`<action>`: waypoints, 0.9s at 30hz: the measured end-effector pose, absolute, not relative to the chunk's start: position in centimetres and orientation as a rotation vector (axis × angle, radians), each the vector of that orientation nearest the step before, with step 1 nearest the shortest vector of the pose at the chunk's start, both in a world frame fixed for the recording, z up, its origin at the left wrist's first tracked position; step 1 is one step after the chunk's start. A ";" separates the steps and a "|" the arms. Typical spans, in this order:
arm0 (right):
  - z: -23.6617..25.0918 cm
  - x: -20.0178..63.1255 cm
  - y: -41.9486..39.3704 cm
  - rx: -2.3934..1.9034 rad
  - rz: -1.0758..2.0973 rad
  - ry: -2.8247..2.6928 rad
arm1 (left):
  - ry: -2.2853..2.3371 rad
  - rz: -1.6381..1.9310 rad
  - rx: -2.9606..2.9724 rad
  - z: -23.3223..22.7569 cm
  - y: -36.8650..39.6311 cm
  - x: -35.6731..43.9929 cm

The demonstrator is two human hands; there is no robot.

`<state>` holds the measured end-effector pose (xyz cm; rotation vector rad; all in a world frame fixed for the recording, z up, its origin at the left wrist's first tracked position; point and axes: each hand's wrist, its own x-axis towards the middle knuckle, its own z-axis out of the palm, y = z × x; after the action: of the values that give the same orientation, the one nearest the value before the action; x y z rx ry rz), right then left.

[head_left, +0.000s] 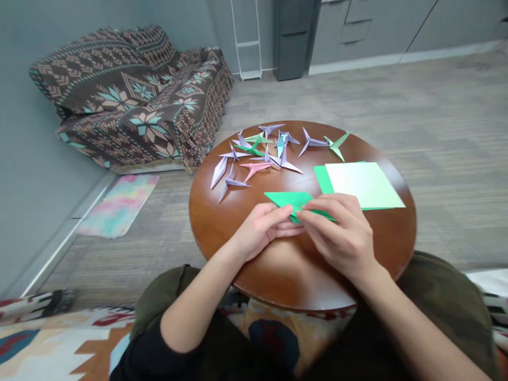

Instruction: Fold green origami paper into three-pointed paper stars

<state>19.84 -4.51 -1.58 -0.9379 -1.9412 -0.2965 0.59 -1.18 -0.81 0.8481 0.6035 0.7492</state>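
Observation:
A partly folded sheet of bright green origami paper [289, 198] is held just above the near half of the round table. My left hand [266, 227] pinches its left part between thumb and fingers. On the right side, my right hand [342, 225] grips the same paper, its thumb and forefinger meeting near the middle fold. The fingers cover much of the lower and right edges. Just beyond my right hand lies a stack of square paper [365, 182], pale green on top with brighter green sheets [323, 180] sticking out below.
Several folded paper cranes in purple, green and pink [256, 168] spread over the far left of the brown round table [222, 227]. A light green crane [338, 145] lies near the far right edge. A patterned sofa [146, 106] stands beyond, left; grey cabinets [369, 26] line the back.

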 end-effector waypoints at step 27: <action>-2.1 19.6 -4.1 -1.151 0.563 -1.593 | 0.654 0.776 0.614 -0.8 -1.1 1.1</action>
<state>19.63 -4.12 -2.06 -1.1506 -1.5932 0.5632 1.06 -1.12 -0.76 0.6144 0.6541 0.7760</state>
